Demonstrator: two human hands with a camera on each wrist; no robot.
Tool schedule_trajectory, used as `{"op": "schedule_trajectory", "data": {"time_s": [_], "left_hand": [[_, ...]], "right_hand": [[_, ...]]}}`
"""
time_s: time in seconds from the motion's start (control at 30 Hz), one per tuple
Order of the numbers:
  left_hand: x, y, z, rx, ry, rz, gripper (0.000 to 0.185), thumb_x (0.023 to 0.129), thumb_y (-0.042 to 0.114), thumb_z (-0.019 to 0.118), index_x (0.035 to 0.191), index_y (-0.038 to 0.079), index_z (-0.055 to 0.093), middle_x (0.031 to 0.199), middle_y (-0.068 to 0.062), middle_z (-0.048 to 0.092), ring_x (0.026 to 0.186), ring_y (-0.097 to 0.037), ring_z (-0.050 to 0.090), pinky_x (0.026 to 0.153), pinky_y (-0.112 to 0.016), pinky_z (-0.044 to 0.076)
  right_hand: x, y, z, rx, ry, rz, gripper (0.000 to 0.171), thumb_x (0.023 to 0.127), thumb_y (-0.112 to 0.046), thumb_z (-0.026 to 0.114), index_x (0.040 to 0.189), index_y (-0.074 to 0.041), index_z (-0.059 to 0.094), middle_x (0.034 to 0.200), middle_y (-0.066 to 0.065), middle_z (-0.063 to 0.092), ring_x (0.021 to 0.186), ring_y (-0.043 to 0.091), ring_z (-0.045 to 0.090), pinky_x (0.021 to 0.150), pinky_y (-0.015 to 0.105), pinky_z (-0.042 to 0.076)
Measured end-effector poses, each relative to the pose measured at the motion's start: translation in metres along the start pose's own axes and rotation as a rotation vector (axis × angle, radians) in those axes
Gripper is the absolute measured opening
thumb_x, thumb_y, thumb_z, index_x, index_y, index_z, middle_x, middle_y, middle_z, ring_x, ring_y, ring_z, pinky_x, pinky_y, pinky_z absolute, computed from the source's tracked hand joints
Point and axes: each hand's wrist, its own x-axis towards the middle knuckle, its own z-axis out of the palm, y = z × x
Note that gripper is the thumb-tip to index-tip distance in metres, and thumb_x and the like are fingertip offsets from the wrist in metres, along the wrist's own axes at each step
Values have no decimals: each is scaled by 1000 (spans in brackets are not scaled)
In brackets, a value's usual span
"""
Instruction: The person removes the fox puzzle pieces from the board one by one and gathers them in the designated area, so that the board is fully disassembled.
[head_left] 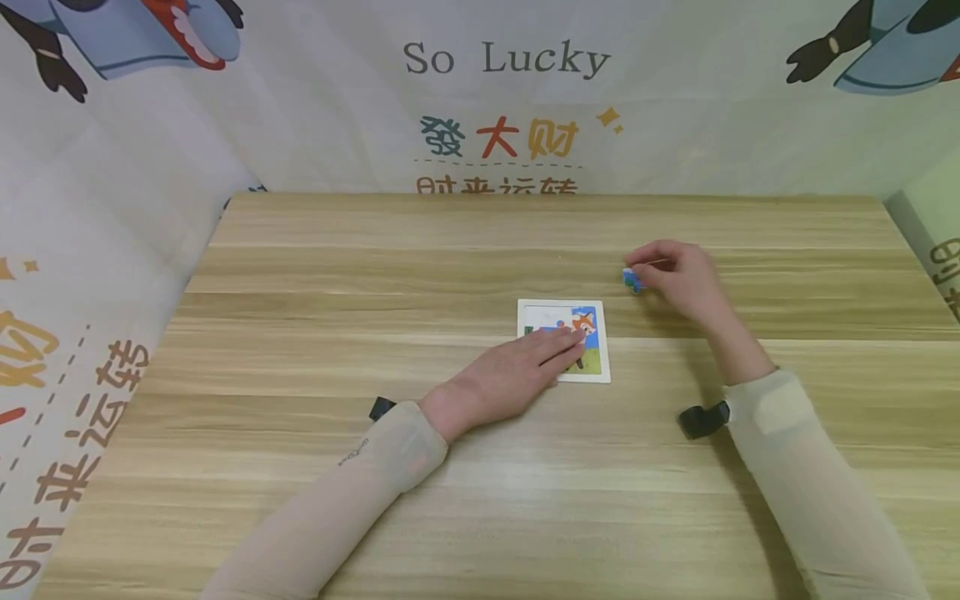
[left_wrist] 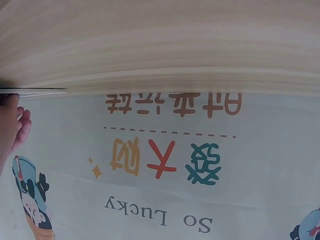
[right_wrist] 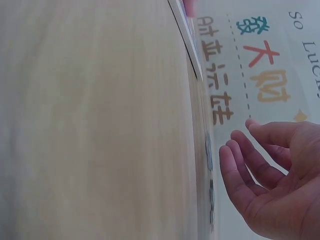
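My left hand (head_left: 513, 371) lies flat across a white-framed picture puzzle (head_left: 606, 358) on the table, its fingers straight and covering part of it. A fox with blue sky and green grass shows at the puzzle's right side; a pale bare area shows at its upper left. Up and to the right, my right hand (head_left: 682, 279) hovers by a small blue and green puzzle piece (head_left: 631, 279). In the right wrist view the right hand (right_wrist: 280, 175) has loosely bent fingers apart from the thumb, with nothing between them. Thin pieces (right_wrist: 209, 150) lie on the table beside it.
The wood-grain table (head_left: 337, 275) reaches back to a white cloth (head_left: 322, 108) printed with letters and cartoon figures. A black wrist strap mount (head_left: 703, 421) sits at the right cuff, and another black mount (head_left: 382, 407) at the left cuff.
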Motion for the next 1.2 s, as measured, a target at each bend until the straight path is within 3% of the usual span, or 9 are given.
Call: {"op": "schedule_trajectory", "data": {"time_s": [0.1,0.27,0.53,0.73,0.97,1.2], "left_hand": [[0,0,0,0,-2,-4,53,109,24,38,159,12,26,167,-3,22,156,-19,20,129,-29,13],[0,0,0,1,-6,-8,53,109,25,38,159,12,26,167,-3,22,156,-20,19,129,-29,14],[0,1,0,15,-2,-10,53,109,25,38,159,13,27,167,-3,22,155,-19,20,129,-29,16],[0,1,0,12,-8,-16,53,109,26,38,159,13,26,167,-3,21,155,-19,20,129,-30,16],[1,1,0,29,-5,-14,53,109,26,38,158,12,27,167,-3,23,155,-20,21,129,-31,17],[1,1,-1,43,-6,-13,52,109,26,38,158,12,28,167,-4,24,155,-18,22,128,-31,19]], "right_hand": [[0,-3,4,12,-21,-8,27,101,-16,56,118,1,68,122,23,68,111,33,65,74,11,45],[2,-6,11,25,-71,-12,28,102,-16,55,120,1,67,124,23,67,110,34,66,74,11,48],[3,-10,19,19,-148,-61,27,99,-17,61,120,-1,68,124,20,68,111,32,66,86,26,49],[7,-9,25,25,-190,-144,23,98,-11,62,116,1,69,120,20,70,108,29,65,85,20,48],[8,-10,29,-4,-260,-201,23,98,-10,62,117,0,70,118,19,71,110,31,66,96,36,51],[7,-11,31,8,-344,-222,24,95,-9,65,118,-2,71,118,16,72,108,25,66,88,15,50]]}}
